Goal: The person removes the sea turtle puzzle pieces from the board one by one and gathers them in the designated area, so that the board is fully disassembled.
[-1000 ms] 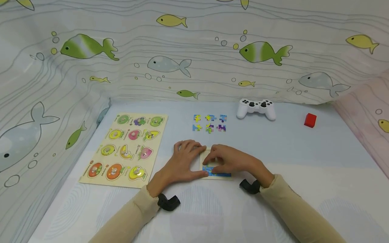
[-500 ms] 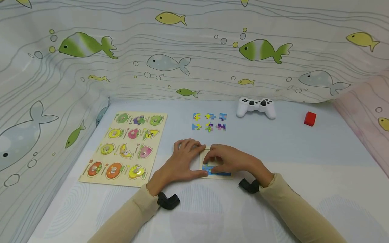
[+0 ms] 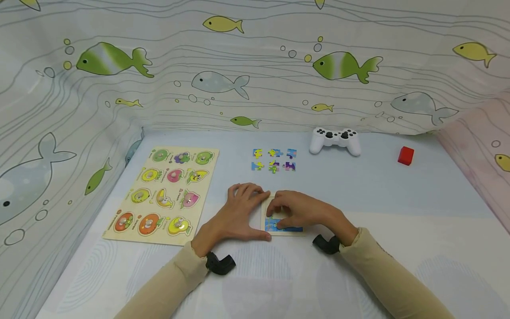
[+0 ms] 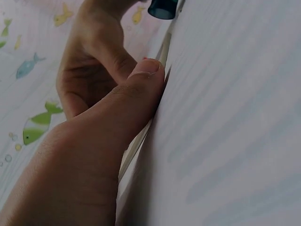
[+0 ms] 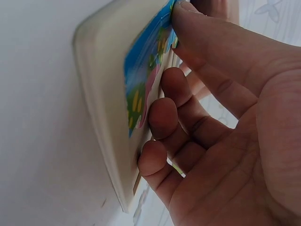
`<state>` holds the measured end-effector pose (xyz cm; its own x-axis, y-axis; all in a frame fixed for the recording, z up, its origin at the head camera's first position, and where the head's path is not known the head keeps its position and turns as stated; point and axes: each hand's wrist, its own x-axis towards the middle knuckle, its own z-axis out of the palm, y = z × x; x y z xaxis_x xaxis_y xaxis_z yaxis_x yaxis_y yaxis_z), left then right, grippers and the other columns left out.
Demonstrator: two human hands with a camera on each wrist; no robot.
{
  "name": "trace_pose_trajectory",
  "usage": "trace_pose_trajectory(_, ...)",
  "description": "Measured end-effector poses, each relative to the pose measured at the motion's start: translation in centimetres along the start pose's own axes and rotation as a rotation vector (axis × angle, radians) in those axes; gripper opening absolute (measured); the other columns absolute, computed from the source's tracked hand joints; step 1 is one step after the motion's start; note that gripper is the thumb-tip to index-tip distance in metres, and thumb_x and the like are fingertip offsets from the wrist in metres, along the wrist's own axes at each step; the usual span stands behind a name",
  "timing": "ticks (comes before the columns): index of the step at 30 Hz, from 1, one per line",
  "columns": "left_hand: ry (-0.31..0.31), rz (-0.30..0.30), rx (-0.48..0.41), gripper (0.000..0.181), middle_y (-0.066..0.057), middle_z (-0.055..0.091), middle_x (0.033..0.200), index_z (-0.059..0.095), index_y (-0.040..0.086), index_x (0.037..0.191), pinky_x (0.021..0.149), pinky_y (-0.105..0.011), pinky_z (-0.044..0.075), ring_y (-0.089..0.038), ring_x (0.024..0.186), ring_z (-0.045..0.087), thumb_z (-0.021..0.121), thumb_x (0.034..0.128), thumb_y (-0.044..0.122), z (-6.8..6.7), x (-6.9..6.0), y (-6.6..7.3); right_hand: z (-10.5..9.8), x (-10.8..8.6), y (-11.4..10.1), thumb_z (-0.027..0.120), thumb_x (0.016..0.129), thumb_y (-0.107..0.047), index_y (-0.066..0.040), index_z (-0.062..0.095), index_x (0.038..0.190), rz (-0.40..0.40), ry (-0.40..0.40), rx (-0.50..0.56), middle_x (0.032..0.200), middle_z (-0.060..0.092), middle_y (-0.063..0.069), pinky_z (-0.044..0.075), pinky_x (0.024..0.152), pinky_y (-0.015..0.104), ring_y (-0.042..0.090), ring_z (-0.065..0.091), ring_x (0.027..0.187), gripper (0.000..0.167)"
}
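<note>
A small wooden jigsaw board (image 3: 264, 204) lies on the table, with blue puzzle pieces (image 3: 294, 229) fitted along its near side. At its left edge rests my left hand (image 3: 236, 217), fingers spread, index fingertip by the far corner and straight thumb by the near corner. In the left wrist view that thumb (image 4: 134, 92) lies against the board's edge. My right hand (image 3: 304, 209) is over the board, fingers curled, with a puzzle piece (image 3: 273, 221) pinched between thumb and index finger. The right wrist view shows its other fingertips (image 5: 162, 117) touching the board; the index tip is hidden there.
Beyond the board, several loose puzzle pieces (image 3: 274, 153) lie in two rows. A fruit peg puzzle (image 3: 167, 199) is at the left. A white game controller (image 3: 335, 141) and a red block (image 3: 406, 156) stand at the back right. Fish-print sheeting (image 3: 279, 97) walls the table's back.
My left thumb has slid slightly toward me, off the board's near-left corner to its edge. The right hand stays nearly still over the same spot.
</note>
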<state>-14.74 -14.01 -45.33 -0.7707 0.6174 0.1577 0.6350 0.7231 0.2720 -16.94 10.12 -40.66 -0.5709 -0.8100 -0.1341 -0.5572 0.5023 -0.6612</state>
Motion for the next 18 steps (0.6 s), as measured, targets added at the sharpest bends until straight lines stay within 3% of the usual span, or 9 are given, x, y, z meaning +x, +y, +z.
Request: trace_pose_trajectory(18, -0.013, -0.002, 0.011, 0.109, 0.002, 0.047, 0.138, 0.05, 0.021, 0.15, 0.114, -0.057, 0.018, -0.022, 0.139, 0.035, 0.068, 0.0653, 0.087, -0.01, 0.08, -0.05, -0.15, -0.09, -0.38, 0.083, 0.085, -0.018, -0.017, 0.075, 0.114, 0.009, 0.012, -0.021, 0.106, 0.065, -0.002, 0.047, 0.083, 0.026, 0.013, 0.054, 0.091, 0.03)
